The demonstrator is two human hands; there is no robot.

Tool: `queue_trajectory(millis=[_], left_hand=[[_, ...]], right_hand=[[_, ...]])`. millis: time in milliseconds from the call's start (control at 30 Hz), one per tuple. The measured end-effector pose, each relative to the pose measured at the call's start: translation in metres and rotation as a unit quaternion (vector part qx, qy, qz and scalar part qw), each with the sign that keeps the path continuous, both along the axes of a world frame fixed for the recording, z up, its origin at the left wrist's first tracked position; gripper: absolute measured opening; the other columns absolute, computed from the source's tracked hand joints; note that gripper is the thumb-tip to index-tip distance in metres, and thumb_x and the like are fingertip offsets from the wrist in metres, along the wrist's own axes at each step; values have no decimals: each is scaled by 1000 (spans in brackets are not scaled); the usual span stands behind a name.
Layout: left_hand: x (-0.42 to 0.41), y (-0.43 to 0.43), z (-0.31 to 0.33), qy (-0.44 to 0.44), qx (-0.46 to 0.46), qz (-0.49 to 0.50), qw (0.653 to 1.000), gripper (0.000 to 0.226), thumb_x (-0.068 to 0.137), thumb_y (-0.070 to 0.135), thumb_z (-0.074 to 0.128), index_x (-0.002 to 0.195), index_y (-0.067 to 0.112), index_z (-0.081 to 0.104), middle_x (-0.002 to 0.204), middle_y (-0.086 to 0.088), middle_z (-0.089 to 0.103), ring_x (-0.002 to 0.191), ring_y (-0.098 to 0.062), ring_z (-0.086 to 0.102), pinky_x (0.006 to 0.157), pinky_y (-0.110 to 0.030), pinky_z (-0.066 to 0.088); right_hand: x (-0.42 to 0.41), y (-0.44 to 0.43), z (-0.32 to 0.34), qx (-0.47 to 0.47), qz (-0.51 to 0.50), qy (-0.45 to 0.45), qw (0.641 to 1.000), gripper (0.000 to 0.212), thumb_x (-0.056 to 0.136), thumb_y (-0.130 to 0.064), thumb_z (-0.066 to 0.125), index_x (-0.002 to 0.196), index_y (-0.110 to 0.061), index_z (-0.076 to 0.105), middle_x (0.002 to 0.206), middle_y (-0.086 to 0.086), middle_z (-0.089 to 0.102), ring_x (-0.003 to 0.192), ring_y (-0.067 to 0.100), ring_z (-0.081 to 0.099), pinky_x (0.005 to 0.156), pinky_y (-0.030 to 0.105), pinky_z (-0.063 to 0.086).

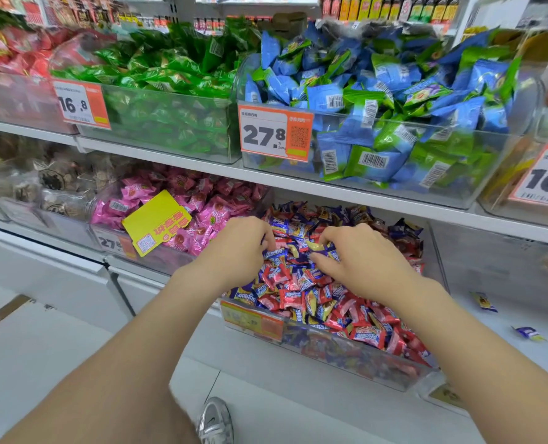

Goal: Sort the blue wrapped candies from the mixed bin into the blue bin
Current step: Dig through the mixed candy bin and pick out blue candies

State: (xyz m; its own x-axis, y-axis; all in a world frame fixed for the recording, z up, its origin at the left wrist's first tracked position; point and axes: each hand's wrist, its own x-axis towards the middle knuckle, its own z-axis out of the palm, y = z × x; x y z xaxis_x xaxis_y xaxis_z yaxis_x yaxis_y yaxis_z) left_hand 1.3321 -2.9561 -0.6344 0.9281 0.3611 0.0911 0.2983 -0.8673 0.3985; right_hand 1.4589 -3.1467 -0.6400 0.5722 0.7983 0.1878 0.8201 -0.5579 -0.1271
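Early days: left grip (244, 241) seemingly pinches a blue candy (274, 253); right grip's (359, 257) hold unclear; mixed bin (346, 354) beneath holds many more.

1. The mixed bin (330, 346) sits on the lower shelf (478, 334), with its front wall at the shelf's front edge.
2. Both hands rest on the candies (298, 293) towards its rear. The left hand (237, 248) is at the left wall, and the right hand (359, 261) is near the middle.
3. Just left of it stands a neighbouring bin (157, 261), with a tag (157, 227) at its front.
4. On the upper shelf (298, 182), directly above, sits a packet bin (452, 193) with a price card (274, 133) at its front left corner. Another bin (170, 136) is on its left.
5. Two loose candies (483, 301) lie on the lower shelf, right of the mixed bin.
6. A shoe (215, 419) is on the floor in front of the shelves.
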Motion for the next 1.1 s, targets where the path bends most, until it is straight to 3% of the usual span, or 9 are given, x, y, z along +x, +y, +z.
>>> queue_trajectory(millis=[100, 200, 333, 400, 500, 667, 800, 900, 1100], left_hand=[[-9, 6, -3, 21, 43, -5, 999, 15, 98, 11, 60, 89, 9, 72, 91, -11, 71, 78, -26, 66, 65, -38, 54], [-23, 5, -5, 102, 101, -25, 989, 23, 86, 32, 74, 97, 12, 72, 81, -6, 69, 78, -28, 67, 64, -38, 55], [-26, 8, -12, 164, 138, -17, 977, 15, 83, 29, 77, 97, 25, 72, 90, -2, 66, 83, -28, 66, 62, -38, 52], [-24, 9, -14, 137, 127, -20, 982, 19, 86, 29, 76, 77, 17, 65, 84, -9, 67, 75, -32, 64, 59, -39, 50], [-23, 9, -15, 88, 106, -41, 990, 35, 96, 33, 63, 71, 11, 51, 73, -10, 58, 70, -31, 59, 63, -44, 52], [-28, -1, -3, 14, 49, -14, 999, 31, 95, 35, 53, 72, 16, 43, 64, -3, 50, 58, -23, 48, 54, -37, 37], [-24, -29, 6, -63, -74, -54, 994, 36, 100, 37, 50, 75, 13, 40, 64, -2, 42, 58, -18, 33, 56, -38, 27], [-17, -53, 0, -40, -84, -126, 988, 38, 107, 42, 48, 81, 15, 42, 68, -2, 45, 60, -17, 37, 60, -40, 32], [10, -115, -1, -56, -76, -230, 969, 29, 103, 54, 54, 91, 28, 56, 76, 5, 55, 71, -12, 51, 66, -33, 42]], right_hand=[[-7, -2, 0, 6, 14, 1, 1000, 39, 104, -51, 54, 131, -24, 65, 67, -8, 49, 65, 22, 52, 71, 42, 58], [-18, 0, 1, -5, 45, -10, 999, 43, 106, -44, 51, 148, -38, 52, 65, -13, 46, 70, 22, 51, 66, 39, 52], [-25, 6, 1, -1, 47, -7, 999, 39, 105, -43, 50, 143, -38, 59, 62, -14, 41, 66, 21, 46, 66, 35, 44], [-26, 7, 0, 9, 46, 8, 999, 37, 104, -43, 52, 138, -34, 64, 58, -14, 41, 56, 15, 40, 63, 33, 45], [-27, 5, 3, 54, 43, 64, 996, 33, 104, -44, 56, 130, -30, 71, 52, -11, 46, 43, 7, 36, 48, 23, 30], [-33, -6, 15, 116, 13, 221, 968, 24, 103, -53, 60, 104, -34, 75, 51, 8, 61, 46, 10, 62, 50, 11, 37], [-41, -27, 33, 191, -53, 406, 892, 27, 101, -49, 65, 103, -26, 78, 73, -2, 69, 44, 16, 62, 44, 26, 48], [-35, -61, 46, 205, -78, 487, 845, 18, 97, -41, 74, 101, -26, 82, 89, 4, 73, 63, 22, 67, 51, 30, 47], [5, -175, 56, 121, -197, 412, 881, 13, 98, -27, 74, 95, -15, 79, 70, 7, 63, 59, 22, 62, 47, 26, 41]])
